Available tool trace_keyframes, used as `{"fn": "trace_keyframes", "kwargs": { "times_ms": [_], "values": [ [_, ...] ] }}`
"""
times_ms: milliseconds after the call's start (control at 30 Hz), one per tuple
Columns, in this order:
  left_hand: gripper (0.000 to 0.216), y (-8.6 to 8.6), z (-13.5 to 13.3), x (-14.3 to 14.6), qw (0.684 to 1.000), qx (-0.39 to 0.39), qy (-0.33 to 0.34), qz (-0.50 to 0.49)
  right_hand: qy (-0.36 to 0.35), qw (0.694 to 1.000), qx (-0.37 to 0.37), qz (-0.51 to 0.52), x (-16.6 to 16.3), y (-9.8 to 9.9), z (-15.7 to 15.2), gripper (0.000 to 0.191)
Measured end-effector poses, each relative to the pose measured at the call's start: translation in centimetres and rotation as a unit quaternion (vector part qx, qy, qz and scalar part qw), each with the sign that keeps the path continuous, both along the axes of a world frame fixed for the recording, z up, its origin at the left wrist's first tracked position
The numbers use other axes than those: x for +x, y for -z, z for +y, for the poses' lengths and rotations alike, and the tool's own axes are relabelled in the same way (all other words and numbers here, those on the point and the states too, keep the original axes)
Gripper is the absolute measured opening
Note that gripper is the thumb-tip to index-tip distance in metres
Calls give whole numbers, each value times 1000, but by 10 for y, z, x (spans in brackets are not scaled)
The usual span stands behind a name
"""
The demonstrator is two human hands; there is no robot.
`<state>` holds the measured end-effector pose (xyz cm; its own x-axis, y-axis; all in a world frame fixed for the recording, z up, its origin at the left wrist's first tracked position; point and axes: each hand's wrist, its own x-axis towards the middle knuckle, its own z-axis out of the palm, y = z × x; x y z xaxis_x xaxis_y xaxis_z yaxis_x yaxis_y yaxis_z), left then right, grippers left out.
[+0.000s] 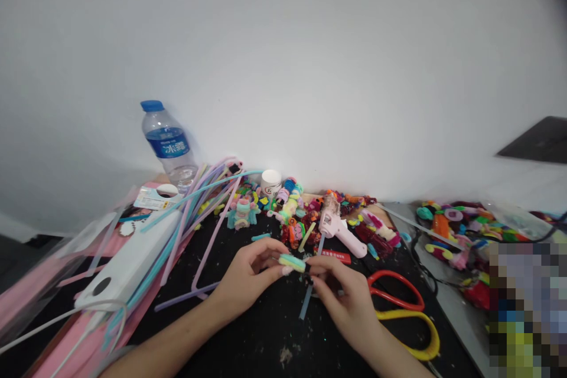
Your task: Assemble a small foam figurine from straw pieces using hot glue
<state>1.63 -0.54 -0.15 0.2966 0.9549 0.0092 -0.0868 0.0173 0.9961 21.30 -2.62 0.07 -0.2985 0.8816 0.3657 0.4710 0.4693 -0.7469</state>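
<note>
My left hand and my right hand meet over the black table top. Together they pinch a small fuzzy coil of green, yellow and blue pipe cleaner. The left thumb and fingers grip its left end; the right fingertips close on its right end. A pale blue pipe-cleaner stem hangs down from the coil between my hands. Just behind them lie a pink glue gun and a small red packet.
Red-and-yellow scissors lie right of my right hand. Long pastel pipe cleaners fan out at the left over a white box. A water bottle, a small white jar and heaps of colourful fuzzy pieces line the wall.
</note>
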Motion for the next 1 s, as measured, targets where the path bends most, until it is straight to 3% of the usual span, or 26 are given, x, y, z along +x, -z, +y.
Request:
{"fn": "trace_keyframes", "kwargs": {
  "times_ms": [167,300,400,567,833,1000],
  "values": [
    [16,3,9,-3,998,12,-65,-25,171,975,130,-60,17,5,21,24],
    [16,2,10,-4,996,27,-86,-26,278,928,138,-203,33,18,41,40],
    [18,2,9,-5,995,38,-89,-9,288,919,90,-254,42,30,49,45],
    [20,2,8,-5,997,11,-69,-20,262,931,56,-249,46,38,52,42],
    [25,-1,8,-2,988,-45,-89,-121,230,969,41,-75,37,15,44,41],
    [25,-2,9,-4,988,-99,-75,-92,153,987,-32,17,32,1,34,16]
  ]
}}
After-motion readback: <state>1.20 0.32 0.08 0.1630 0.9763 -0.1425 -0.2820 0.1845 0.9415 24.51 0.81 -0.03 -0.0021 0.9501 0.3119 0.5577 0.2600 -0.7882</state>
